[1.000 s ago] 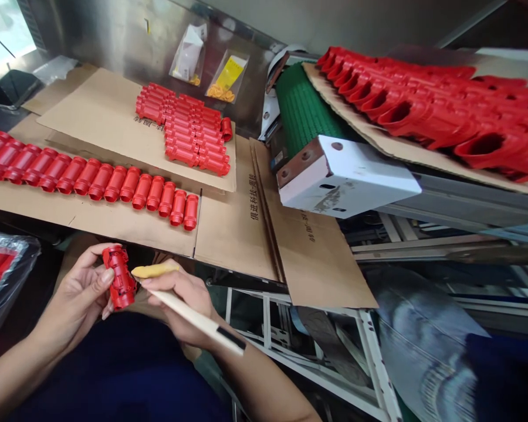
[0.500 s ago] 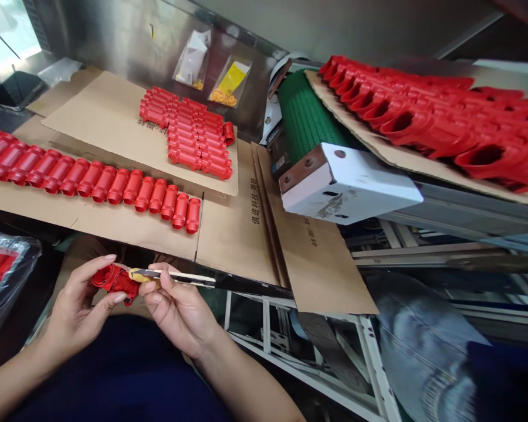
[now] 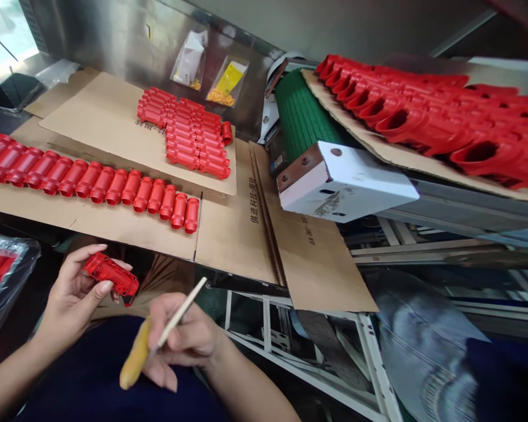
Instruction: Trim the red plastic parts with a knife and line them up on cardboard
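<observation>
Between the fingers and thumb of my left hand (image 3: pixel 77 287) is a red plastic part (image 3: pixel 113 274), its ribbed or open side turned up. Lower and to the right, my right hand (image 3: pixel 182 337) grips a tool with a yellow handle (image 3: pixel 135 357) pointing down-left, along with a thin pale stick (image 3: pixel 182 312) slanting up-right. The two hands are apart, and the tool does not touch the red part. A row of red tubes (image 3: pixel 113 186) lies on the cardboard-covered table (image 3: pixel 229 234) beyond my hands.
More red parts (image 3: pixel 198 132) lie grouped on a cardboard sheet (image 3: pixel 92 111). Small bags (image 3: pixel 229 82) lie behind them. A white metal bracket (image 3: pixel 347 187), green roller (image 3: pixel 305 117) and raised board of red parts (image 3: pixel 426 120) stand right. A plastic-lined bin (image 3: pixel 20 258) is at left.
My right hand has drawn away from the red part, down and to the right, and the yellow handle now points downward. My left hand has shifted slightly left, and the red part has turned in it.
</observation>
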A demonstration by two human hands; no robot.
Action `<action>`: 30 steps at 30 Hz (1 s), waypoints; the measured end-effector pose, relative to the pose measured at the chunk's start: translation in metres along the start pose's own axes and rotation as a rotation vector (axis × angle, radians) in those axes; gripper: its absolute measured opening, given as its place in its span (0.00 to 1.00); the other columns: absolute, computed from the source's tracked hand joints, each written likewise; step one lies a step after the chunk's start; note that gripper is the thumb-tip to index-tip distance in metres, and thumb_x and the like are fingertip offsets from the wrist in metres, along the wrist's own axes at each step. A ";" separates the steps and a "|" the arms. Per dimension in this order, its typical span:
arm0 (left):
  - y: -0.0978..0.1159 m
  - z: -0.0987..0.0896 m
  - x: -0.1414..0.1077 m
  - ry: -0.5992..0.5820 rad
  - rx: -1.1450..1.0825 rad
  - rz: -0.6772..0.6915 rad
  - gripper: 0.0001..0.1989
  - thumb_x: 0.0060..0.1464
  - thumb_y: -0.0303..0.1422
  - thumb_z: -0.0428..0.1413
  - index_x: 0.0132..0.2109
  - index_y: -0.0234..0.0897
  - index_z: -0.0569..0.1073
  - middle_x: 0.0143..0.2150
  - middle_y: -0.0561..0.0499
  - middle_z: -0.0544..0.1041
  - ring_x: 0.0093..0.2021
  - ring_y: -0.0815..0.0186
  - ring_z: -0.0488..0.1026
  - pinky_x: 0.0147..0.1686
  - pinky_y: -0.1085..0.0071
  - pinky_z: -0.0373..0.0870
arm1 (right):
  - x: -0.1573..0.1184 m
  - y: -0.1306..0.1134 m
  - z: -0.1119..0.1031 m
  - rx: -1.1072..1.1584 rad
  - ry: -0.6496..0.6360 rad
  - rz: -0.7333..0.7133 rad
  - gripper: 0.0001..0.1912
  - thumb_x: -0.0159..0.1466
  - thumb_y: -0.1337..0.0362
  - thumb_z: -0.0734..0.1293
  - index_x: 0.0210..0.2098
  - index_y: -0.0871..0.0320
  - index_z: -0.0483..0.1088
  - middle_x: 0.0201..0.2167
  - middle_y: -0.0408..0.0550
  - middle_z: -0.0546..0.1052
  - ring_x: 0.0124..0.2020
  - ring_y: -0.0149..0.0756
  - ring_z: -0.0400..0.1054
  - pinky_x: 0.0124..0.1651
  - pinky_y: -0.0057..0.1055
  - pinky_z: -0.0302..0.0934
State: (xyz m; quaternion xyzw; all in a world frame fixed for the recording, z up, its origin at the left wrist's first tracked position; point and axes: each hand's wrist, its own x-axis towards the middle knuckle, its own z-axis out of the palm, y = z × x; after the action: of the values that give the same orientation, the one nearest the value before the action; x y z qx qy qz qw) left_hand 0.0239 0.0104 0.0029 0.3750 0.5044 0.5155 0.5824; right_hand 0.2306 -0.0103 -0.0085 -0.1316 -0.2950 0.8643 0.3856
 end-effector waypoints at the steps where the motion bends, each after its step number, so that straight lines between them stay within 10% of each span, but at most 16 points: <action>1: 0.001 -0.001 0.002 -0.022 -0.052 -0.031 0.26 0.57 0.36 0.72 0.59 0.42 0.74 0.46 0.43 0.88 0.37 0.57 0.84 0.34 0.67 0.80 | -0.001 -0.005 -0.004 -0.194 0.019 -0.086 0.24 0.66 0.40 0.76 0.35 0.56 0.74 0.23 0.45 0.81 0.21 0.34 0.75 0.22 0.27 0.69; 6: 0.003 -0.001 0.002 -0.044 -0.177 -0.106 0.20 0.58 0.36 0.72 0.55 0.40 0.79 0.45 0.46 0.86 0.29 0.64 0.80 0.28 0.70 0.80 | 0.004 -0.019 -0.009 -1.037 0.594 -0.545 0.07 0.75 0.60 0.72 0.47 0.55 0.81 0.46 0.55 0.87 0.46 0.40 0.83 0.49 0.38 0.79; 12: 0.006 0.007 -0.008 -0.031 -0.025 -0.166 0.20 0.51 0.38 0.76 0.50 0.40 0.83 0.39 0.47 0.84 0.35 0.59 0.83 0.34 0.68 0.84 | 0.018 -0.005 0.008 -1.316 0.465 -0.792 0.12 0.75 0.66 0.70 0.56 0.54 0.80 0.49 0.55 0.87 0.48 0.43 0.83 0.50 0.41 0.80; 30: 0.008 0.013 -0.011 -0.015 -0.023 -0.160 0.18 0.49 0.36 0.77 0.47 0.42 0.85 0.40 0.47 0.85 0.36 0.58 0.83 0.34 0.67 0.86 | 0.021 0.002 0.009 -1.283 0.461 -0.860 0.11 0.76 0.66 0.68 0.55 0.56 0.79 0.47 0.56 0.87 0.46 0.42 0.83 0.48 0.40 0.79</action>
State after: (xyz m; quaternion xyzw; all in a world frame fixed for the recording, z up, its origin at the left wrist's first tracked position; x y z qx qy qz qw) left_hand 0.0353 0.0024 0.0150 0.3306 0.5226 0.4701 0.6298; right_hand 0.2114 0.0006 -0.0021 -0.3774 -0.6716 0.2535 0.5850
